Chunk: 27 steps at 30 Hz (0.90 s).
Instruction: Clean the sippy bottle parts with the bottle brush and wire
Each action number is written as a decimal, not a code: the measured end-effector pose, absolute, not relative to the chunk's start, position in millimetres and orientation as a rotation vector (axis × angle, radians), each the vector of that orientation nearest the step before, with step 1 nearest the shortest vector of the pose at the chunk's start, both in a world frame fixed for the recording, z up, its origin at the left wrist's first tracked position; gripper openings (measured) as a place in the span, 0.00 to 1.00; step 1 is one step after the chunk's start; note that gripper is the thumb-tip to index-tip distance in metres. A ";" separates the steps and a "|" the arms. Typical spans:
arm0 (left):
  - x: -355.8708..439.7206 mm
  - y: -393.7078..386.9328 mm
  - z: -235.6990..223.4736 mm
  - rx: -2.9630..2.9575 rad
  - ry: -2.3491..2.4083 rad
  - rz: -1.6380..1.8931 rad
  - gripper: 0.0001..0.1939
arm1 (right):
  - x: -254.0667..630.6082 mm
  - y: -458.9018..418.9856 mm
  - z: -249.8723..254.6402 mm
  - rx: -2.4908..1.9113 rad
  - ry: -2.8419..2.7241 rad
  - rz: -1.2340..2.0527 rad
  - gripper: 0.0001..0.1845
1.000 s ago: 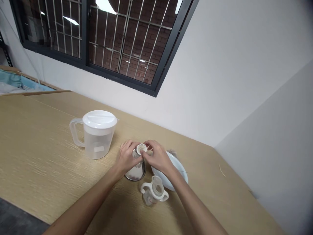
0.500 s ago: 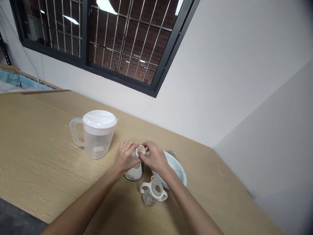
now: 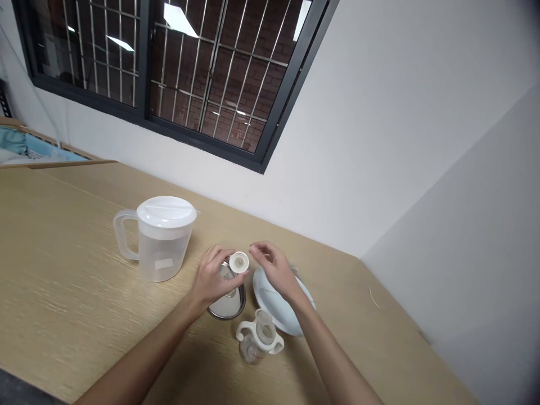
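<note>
Dark-framed window (image 3: 144, 62), metal bars (image 3: 210, 73) beyond; white wall (image 3: 358, 112); thin pale strip (image 3: 373, 298) on wood-toned tabletop (image 3: 63, 236).

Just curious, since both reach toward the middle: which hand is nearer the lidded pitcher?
Left. The left hand is just right of the pitcher; the right hand is farther right, near the plate.

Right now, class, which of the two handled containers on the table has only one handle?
The large pitcher with the white lid: its single handle is at the left, while the small bottle has one on each side.
</note>
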<state>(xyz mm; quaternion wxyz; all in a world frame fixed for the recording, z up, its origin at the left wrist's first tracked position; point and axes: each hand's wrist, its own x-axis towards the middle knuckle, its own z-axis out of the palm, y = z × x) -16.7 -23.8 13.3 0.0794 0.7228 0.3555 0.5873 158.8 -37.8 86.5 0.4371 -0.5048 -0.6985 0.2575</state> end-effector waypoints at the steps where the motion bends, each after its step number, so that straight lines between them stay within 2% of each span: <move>1: -16.3 -26.2 15.9 2.136 1.013 1.756 0.19 | 162.8 -38.9 88.2 -1.235 -1.649 0.746 0.21; 3: -15.1 -31.6 20.6 2.073 0.913 1.734 0.21 | 169.0 -44.3 89.7 -1.190 -1.530 0.992 0.23; 7: -10.9 -43.0 26.6 1.930 0.749 1.623 0.26 | 172.8 -63.7 88.9 -1.026 -1.475 1.463 0.19; 13: -5.7 -54.4 29.9 1.910 0.629 1.484 0.28 | 174.4 -83.6 86.4 -0.877 -1.335 1.654 0.19; 16: -4.1 -57.4 30.8 1.931 0.606 1.428 0.29 | 179.3 -87.7 88.1 -0.892 -1.338 1.630 0.19; 19: -5.3 -56.6 29.2 1.935 0.628 1.306 0.43 | 189.0 -93.1 97.1 -1.011 -1.442 1.510 0.21; 22: -9.4 -52.8 26.1 1.924 0.650 1.038 0.58 | 200.0 -100.9 111.2 -1.210 -1.693 1.229 0.20; 25: -11.5 -51.2 23.5 1.945 0.565 0.737 0.63 | 203.1 -109.5 121.9 -1.344 -1.999 0.950 0.16; 27: -9.0 -53.0 21.7 1.939 0.534 0.666 0.64 | 199.0 -114.6 124.3 -1.410 -2.124 0.815 0.14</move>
